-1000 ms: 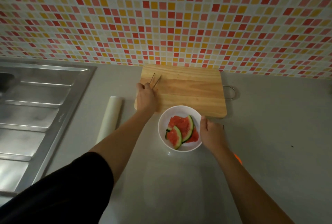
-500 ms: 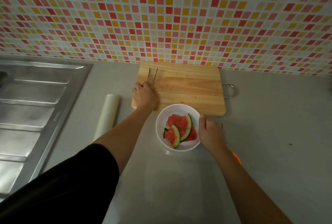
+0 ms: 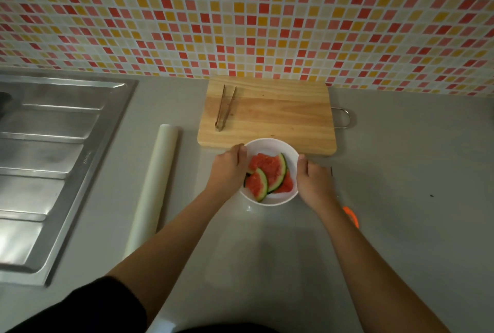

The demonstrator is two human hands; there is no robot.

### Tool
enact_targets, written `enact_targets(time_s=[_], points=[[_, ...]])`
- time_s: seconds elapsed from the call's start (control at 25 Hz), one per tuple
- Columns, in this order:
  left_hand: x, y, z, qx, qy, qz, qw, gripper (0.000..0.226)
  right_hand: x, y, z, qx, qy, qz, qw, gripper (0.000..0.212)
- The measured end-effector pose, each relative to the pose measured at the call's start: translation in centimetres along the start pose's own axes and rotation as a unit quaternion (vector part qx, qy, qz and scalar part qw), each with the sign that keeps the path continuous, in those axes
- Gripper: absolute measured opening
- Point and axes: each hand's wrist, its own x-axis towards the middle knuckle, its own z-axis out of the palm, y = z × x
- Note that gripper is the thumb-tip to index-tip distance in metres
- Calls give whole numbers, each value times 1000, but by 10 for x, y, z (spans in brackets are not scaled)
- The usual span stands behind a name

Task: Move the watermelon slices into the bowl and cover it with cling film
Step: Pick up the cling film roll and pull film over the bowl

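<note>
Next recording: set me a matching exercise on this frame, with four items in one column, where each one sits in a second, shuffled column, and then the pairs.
Column one
1. thin metal tongs
2. red watermelon slices with green rind
3. long white cling film roll
4. round white bowl

Column two
A. on the grey counter, between the steel sink and the bowl
B. held at its sides by the left hand and right hand
C. lying on the rectangular wooden cutting board
D. inside the bowl

Pairs: 1-C, 2-D, 3-A, 4-B
</note>
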Motion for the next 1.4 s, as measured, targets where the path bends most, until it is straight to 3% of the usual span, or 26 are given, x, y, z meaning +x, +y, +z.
enact_targets(time_s=[0.2,0.64,0.84,1.0,1.12,1.2,1.4], points=[[-35,-7,-1,-35,4,-91,995,41,-30,2,3,9,-1,-7,1000,51],[-59,-7,-17,-23,28,-83,996,43,-43,2,-3,4,-61,-40,997,49],[-76,-28,-71,-20,156,-64,986,35,-52,-35,-13,17,66,-182,981,27],[-84,-77,-109,14,181,-96,979,27,-57,-91,7,66,-12,-236,970,21],[-79,-108,-119,51,102,-160,981,37,-56,-134,41,63,-86,-243,964,24],[-76,-116,-117,53,47,-192,979,44,-54,-157,64,48,-123,-227,965,26],[-68,-124,-115,44,13,-178,983,42,-40,-187,110,-11,-199,-140,970,30]])
